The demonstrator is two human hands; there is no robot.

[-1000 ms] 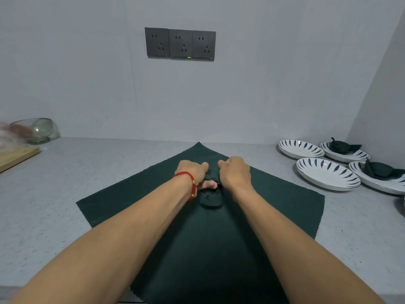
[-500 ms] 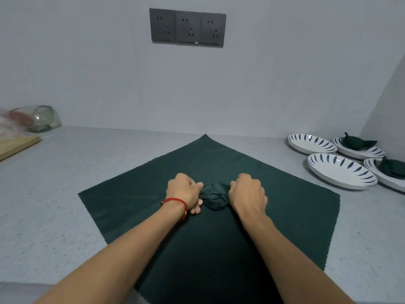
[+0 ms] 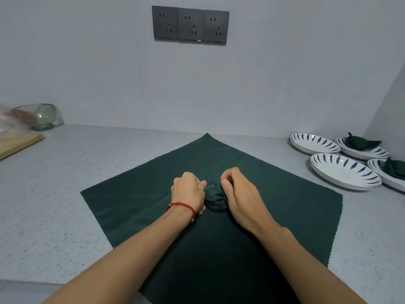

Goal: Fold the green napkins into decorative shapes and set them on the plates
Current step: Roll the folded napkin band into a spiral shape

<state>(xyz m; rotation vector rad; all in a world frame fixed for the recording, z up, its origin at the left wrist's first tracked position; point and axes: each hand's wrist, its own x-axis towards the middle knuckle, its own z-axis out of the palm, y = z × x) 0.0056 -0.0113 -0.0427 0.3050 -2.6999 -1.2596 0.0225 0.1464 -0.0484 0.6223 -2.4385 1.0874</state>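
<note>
Between curled hands, rounded napkin bundle [image 3: 215,198].

Blurred, perhaps bagged item [image 3: 8,119] far left

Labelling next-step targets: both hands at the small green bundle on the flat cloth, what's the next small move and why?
Probably lift the bundle toward the near empty plate: both the left hand and the right hand flank it, it looks already rolled, and two plates are bare.

Grey speckled desk [image 3: 65,194] and the things lying on it.
A spread green napkin [image 3: 142,200] lies at centre; right of it, four plates [image 3: 341,172]; far left, a wooden board [image 3: 19,143] and glass bowl [image 3: 41,116].
</note>
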